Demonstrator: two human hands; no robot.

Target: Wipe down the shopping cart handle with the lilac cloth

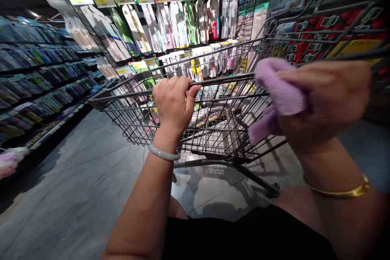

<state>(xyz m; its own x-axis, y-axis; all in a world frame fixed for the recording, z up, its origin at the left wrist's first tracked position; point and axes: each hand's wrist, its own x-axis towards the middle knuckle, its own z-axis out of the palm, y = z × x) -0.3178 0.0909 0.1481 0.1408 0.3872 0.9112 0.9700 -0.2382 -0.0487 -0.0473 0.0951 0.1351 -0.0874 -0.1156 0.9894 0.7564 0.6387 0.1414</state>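
Observation:
My left hand is wrapped round the top rail of a dark wire shopping cart, with a pale bangle on that wrist. My right hand is closed on a lilac cloth, which it holds against the cart's rail at the right. That hand is blurred, and a gold bangle sits on its wrist. The cart's basket stands tilted in front of me, and small packets show through its wires.
Shelves of hanging packaged goods with yellow price tags rise just behind the cart. A long shelf row runs down the left. Grey tiled floor lies below. A pink fluffy thing shows at the left edge.

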